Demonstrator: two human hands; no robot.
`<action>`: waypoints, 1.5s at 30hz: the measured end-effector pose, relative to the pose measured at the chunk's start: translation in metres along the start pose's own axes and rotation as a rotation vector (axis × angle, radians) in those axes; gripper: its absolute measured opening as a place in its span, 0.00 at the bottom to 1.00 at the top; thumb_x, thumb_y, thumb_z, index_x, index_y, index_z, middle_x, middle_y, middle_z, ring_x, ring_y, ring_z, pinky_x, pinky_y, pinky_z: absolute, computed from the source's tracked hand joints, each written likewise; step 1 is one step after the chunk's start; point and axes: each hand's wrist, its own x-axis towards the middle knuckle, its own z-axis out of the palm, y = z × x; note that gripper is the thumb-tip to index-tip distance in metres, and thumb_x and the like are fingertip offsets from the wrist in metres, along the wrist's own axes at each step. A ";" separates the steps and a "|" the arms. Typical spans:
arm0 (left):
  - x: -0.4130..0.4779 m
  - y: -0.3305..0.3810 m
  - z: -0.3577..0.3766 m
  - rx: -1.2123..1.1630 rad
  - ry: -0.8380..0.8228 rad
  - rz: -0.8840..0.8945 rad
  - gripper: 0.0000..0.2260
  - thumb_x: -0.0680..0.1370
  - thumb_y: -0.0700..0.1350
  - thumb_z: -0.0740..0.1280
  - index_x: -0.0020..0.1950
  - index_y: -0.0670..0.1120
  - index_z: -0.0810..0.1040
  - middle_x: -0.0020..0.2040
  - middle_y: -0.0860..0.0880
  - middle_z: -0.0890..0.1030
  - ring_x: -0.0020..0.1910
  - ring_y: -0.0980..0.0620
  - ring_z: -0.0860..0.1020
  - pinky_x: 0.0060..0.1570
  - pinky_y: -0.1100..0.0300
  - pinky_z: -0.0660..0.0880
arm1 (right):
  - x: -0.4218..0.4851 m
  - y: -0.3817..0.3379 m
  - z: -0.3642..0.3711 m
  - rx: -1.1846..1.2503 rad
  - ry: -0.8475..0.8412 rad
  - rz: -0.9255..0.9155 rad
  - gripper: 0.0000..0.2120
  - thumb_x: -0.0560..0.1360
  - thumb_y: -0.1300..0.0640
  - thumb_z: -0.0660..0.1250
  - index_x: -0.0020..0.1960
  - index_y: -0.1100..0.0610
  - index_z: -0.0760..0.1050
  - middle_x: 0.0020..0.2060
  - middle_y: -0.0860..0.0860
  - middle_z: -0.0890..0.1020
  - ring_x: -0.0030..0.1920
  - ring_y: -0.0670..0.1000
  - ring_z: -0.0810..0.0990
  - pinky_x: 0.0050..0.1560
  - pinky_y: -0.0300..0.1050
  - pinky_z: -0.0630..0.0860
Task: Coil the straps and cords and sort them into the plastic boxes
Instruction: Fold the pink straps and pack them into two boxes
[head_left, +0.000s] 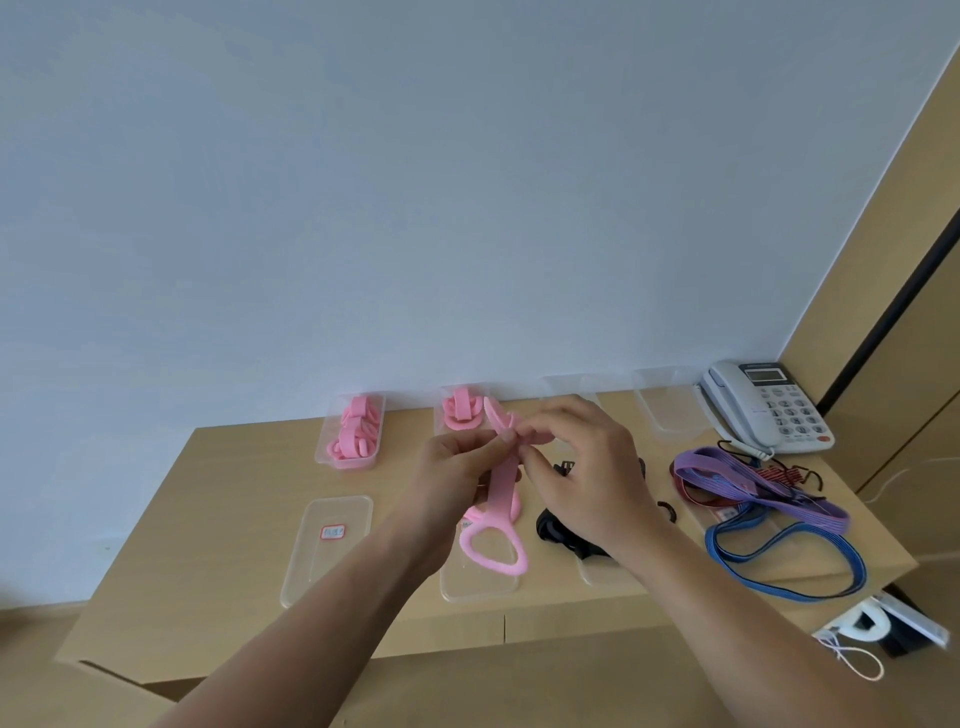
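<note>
My left hand (457, 467) and my right hand (582, 467) both pinch a pink strap (501, 499) above the middle of the desk. Its top end sticks up between my fingers, and its looped end hangs down over a clear box (480, 584). Two clear boxes at the back hold coiled pink straps, one on the left (350, 436) and one behind my hands (460, 410). A box with a red label (327, 545) lies front left. A black strap (558, 532) lies under my right wrist. Purple (753, 480), blue (789, 561) and red (691, 491) cords are piled on the right.
A white desk phone (769, 405) stands at the back right, with two empty clear boxes (667, 402) next to it by the wall. The wooden desk (234, 493) ends near my forearms. A white device with a thin cord (857, 660) lies below the desk's right corner.
</note>
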 end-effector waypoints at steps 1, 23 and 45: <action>0.000 -0.001 0.001 0.006 -0.003 0.000 0.10 0.81 0.48 0.71 0.50 0.43 0.88 0.51 0.33 0.84 0.48 0.43 0.82 0.56 0.44 0.79 | 0.000 0.001 -0.002 0.026 0.012 0.022 0.09 0.69 0.69 0.75 0.44 0.56 0.83 0.41 0.46 0.81 0.41 0.45 0.80 0.45 0.40 0.76; 0.005 0.005 0.044 0.069 0.008 -0.129 0.14 0.82 0.51 0.68 0.57 0.43 0.86 0.54 0.39 0.86 0.46 0.44 0.83 0.53 0.47 0.79 | -0.006 0.044 -0.024 -0.084 -0.093 0.010 0.13 0.64 0.66 0.77 0.44 0.54 0.81 0.39 0.45 0.79 0.42 0.49 0.73 0.43 0.40 0.68; 0.020 -0.027 0.057 -0.154 0.188 -0.238 0.13 0.81 0.47 0.69 0.59 0.38 0.81 0.45 0.41 0.86 0.44 0.44 0.85 0.52 0.50 0.83 | -0.004 0.072 -0.027 0.066 -0.252 0.197 0.08 0.72 0.58 0.76 0.50 0.53 0.82 0.44 0.45 0.79 0.43 0.47 0.78 0.44 0.33 0.70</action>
